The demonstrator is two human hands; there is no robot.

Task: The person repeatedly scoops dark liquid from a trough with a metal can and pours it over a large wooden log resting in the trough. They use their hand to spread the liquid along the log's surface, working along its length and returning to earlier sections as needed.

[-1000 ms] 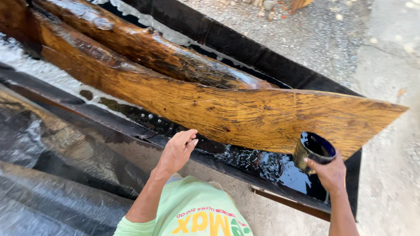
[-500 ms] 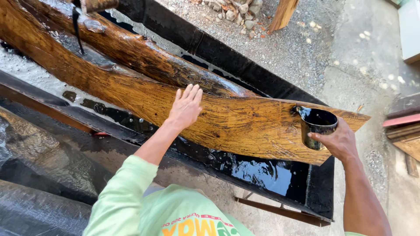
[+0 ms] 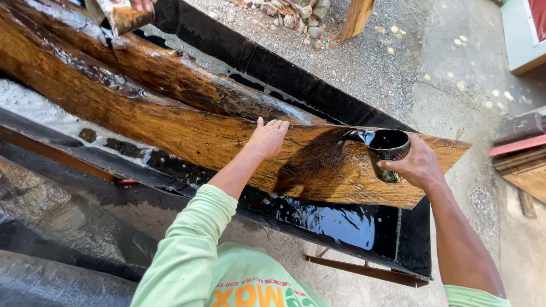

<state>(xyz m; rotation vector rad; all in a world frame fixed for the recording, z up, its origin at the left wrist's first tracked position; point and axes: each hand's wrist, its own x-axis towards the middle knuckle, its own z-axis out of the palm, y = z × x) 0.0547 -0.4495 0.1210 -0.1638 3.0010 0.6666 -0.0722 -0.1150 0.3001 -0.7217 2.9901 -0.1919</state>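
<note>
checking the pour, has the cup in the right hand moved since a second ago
Yes. The cup, held by the right hand, has risen from below the plank's lower edge, over the black trough, to the plank's top edge.

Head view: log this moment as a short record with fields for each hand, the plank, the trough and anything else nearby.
left hand: left hand lies flat, palm down, on the plank
right hand: right hand grips a dark cup, tilted over the plank
plank: plank rests across the trough, with a wet dark patch beside the cup
trough: black trough holds shiny dark liquid
second log: wet log lies behind the plank
other person: another hand tips a can over the log
ground: gravel
</note>
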